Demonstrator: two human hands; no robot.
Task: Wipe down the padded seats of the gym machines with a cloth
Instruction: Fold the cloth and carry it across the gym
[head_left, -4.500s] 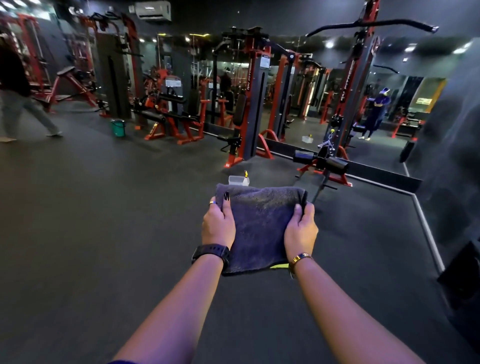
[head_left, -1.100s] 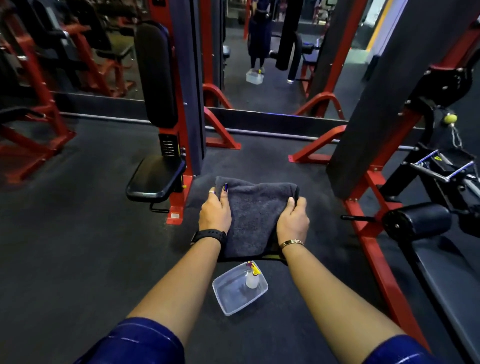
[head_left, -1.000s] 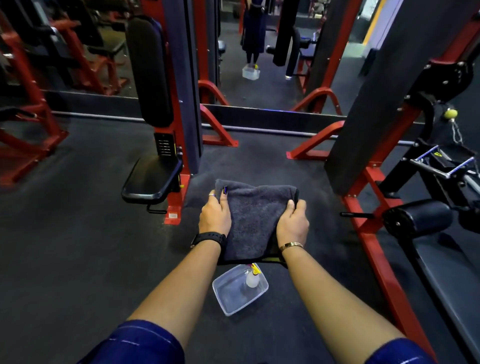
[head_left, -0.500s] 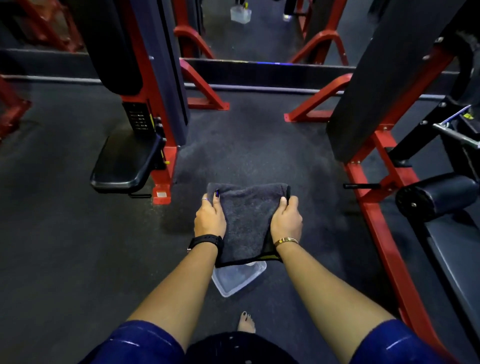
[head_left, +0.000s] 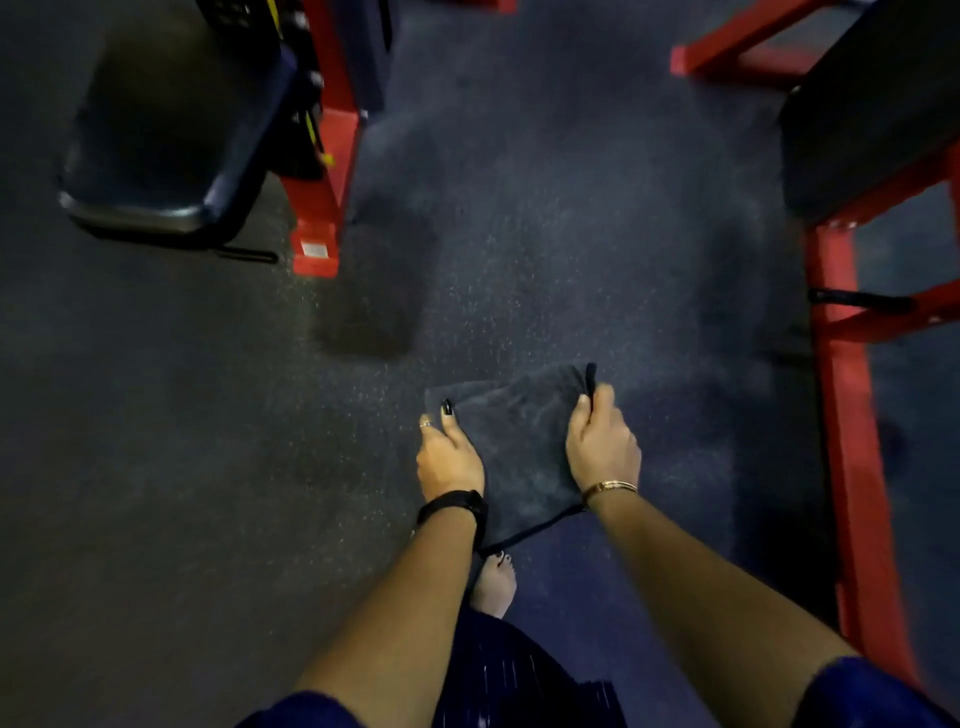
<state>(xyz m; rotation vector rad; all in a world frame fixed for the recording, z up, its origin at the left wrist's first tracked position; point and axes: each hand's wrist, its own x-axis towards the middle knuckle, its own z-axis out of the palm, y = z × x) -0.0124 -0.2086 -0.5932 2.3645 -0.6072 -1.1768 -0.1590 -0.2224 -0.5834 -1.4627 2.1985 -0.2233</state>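
I hold a folded dark cloth (head_left: 519, 447) above the floor, my left hand (head_left: 448, 457) and right hand (head_left: 602, 447) each gripping a side, well away from the padded seat (head_left: 166, 140).
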